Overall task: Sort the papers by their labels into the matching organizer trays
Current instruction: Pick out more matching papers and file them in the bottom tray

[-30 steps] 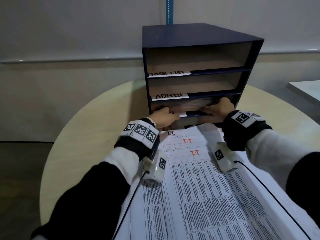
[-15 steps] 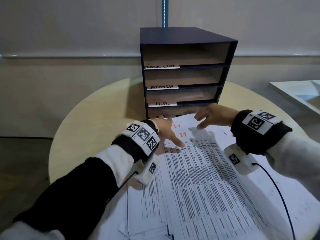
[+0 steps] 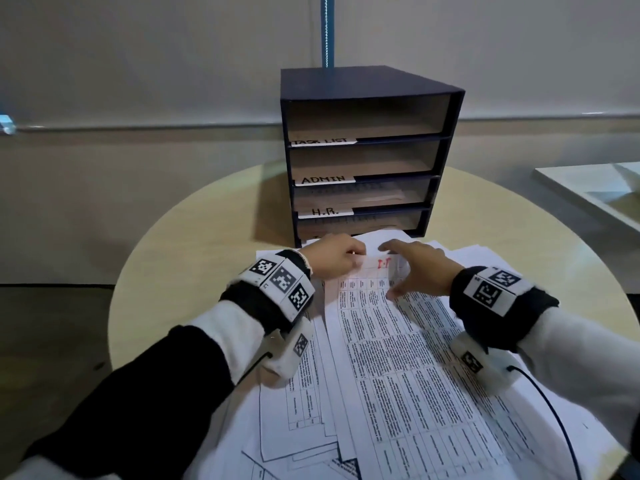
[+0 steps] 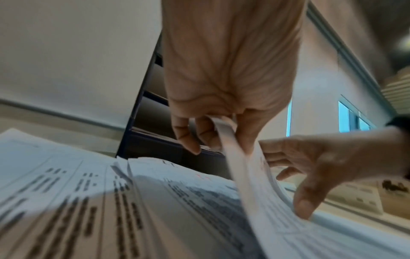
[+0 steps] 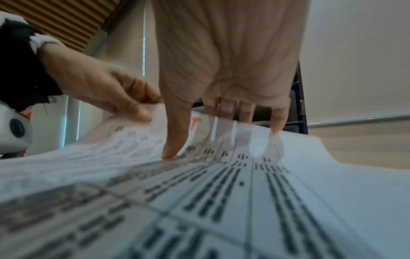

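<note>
Pinching a red-marked, table-printed top sheet (image 3: 391,334), left hand (image 3: 334,256); right hand (image 3: 420,270) spread, fingertips on it.

Head camera looks forward and down over the counter (image 3: 194,244) at the organizer (image 3: 367,150); both wrist cameras sit low, close above the papers (image 3: 398,358), facing the organizer too

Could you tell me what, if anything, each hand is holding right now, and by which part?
The left hand pinches the top sheet of the paper pile at its far edge, lifting it. The right hand holds nothing; its fingertips press on the paper.
</note>
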The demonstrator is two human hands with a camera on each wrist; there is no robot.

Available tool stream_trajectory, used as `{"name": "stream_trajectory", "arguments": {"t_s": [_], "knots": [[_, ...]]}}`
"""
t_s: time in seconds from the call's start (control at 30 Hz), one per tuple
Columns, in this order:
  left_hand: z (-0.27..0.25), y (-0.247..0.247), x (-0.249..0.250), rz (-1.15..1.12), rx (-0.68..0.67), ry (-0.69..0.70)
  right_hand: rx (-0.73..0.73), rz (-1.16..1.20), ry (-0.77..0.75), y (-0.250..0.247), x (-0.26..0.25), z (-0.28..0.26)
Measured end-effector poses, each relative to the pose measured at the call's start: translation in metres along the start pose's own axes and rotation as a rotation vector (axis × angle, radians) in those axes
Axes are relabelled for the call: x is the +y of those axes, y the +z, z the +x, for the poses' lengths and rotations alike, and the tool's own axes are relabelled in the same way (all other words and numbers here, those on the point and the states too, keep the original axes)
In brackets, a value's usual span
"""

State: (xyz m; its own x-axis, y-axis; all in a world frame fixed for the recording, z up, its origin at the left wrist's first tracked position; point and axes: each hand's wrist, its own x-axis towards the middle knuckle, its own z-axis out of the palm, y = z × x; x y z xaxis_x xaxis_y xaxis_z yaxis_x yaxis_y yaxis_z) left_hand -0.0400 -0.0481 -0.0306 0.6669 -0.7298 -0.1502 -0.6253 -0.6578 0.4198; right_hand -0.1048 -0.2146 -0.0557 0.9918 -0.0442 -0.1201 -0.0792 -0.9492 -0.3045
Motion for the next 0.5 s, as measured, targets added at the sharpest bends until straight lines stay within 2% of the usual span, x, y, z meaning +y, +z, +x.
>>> {"name": "stream_trajectory", "arguments": {"t_s": [0.07, 0.17, 0.23, 0.4, 0.5], "knots": [[0.003, -0.001, -0.002, -0.127, 0.042, -0.017, 0.036, -0.062, -0.003, -0.002, -0.001, -0.003], [0.011, 0.002, -0.014, -0.265, 0.119, -0.133, 0.078, -0.207, -0.062, -0.004, -0.004, -0.006], [0.017, 0.005, -0.026, -0.195, 0.129, -0.213, 0.085, -0.281, -0.081, -0.002, -0.005, -0.006], [0.023, 0.005, -0.035, 0.147, 0.025, -0.323, 0.093, -0.309, -0.124, 0.001, -0.009, -0.008], [0.020, 0.005, -0.031, 0.070, 0.095, -0.294, 0.087, -0.254, -0.146, 0.001, -0.009, -0.011]]}}
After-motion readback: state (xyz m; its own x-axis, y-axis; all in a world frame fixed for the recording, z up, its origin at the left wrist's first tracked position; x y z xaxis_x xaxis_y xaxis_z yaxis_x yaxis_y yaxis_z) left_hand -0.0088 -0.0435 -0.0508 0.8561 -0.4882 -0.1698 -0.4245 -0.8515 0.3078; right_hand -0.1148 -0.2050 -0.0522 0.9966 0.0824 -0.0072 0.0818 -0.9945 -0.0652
